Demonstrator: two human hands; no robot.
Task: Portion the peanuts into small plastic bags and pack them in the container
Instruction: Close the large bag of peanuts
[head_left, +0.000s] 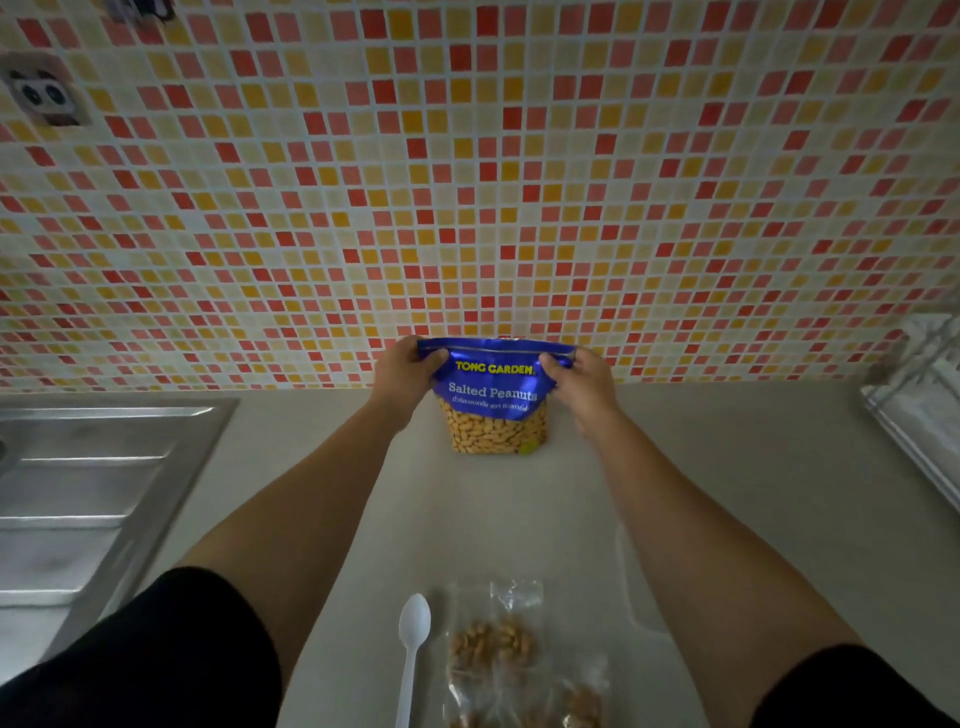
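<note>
Mosaic tiles in red, orange and cream are covering the wall (467, 182) behind a pale surface (727, 493). I am watching both hands reaching to the far side of it. The left hand (402, 374) and the right hand (582, 384) are each pinching a top corner of the blue peanut bag (493, 400), with the fingers (435, 357) curling round its upper strip and the thumbs pressing on the front. The bag is standing upright close to the wall, and nuts are showing through its clear lower window. Nearer the body, small plastic bags (493, 644) holding peanuts are lying flat and overlapping. A white plastic spoon (413, 639) is lying just beside them on the left. A steel sink (78, 493) is sitting at the left edge.
</note>
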